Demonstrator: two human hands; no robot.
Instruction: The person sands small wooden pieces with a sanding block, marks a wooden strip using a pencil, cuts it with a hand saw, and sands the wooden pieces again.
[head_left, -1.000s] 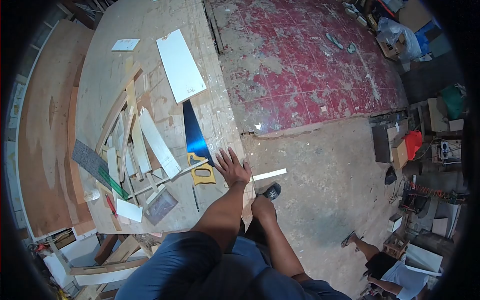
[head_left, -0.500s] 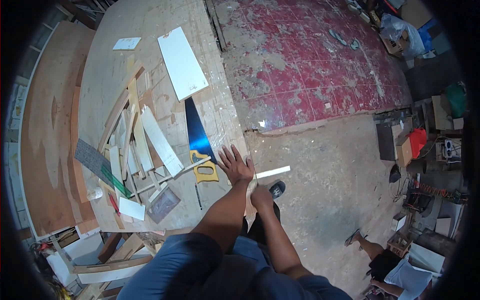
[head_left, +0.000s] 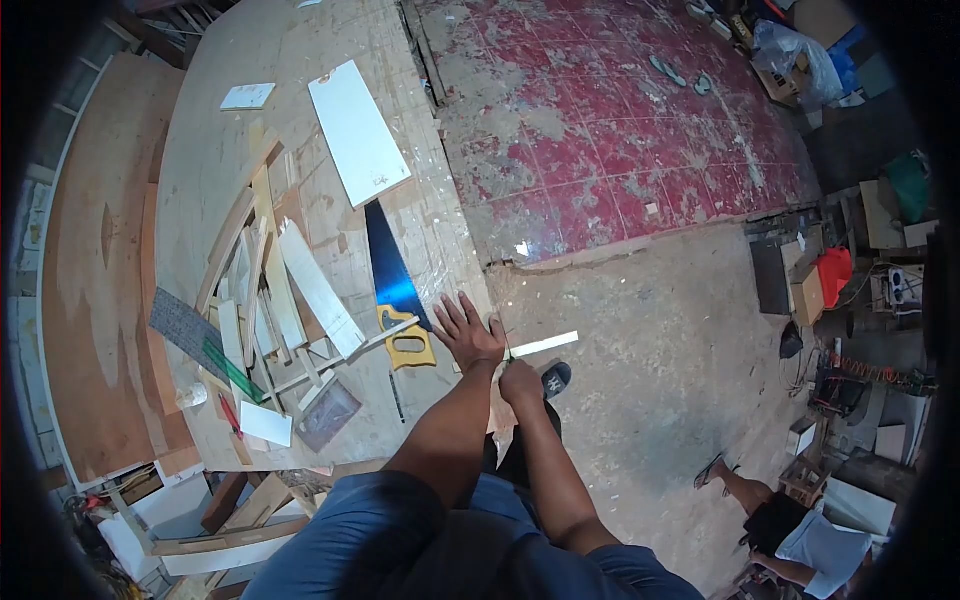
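My left hand [head_left: 472, 335] lies flat with fingers spread at the table's right edge. A narrow white strip [head_left: 545, 344] sticks out past the edge, between my two hands; its other end seems to run under my left palm. Just below it, my right hand [head_left: 521, 382] is closed in a fist around something small and dark that I cannot make out. Left of my left hand lies a handsaw [head_left: 393, 270] with a yellow handle and blue blade. A thin wooden stick [head_left: 390, 331] rests across its handle. A dark pencil-like stick [head_left: 397, 398] lies below.
A white board [head_left: 360, 135] covers the saw's tip. Several wood offcuts [head_left: 322, 290] are piled on the plywood table [head_left: 300, 190], beside a grey metal strip [head_left: 185, 325]. A sandal [head_left: 557, 379] shows on the floor. Another person [head_left: 815, 540] is at lower right.
My right fist has shifted up slightly, closer to the white strip. My left hand stays flat in place. The whole view has tilted a little.
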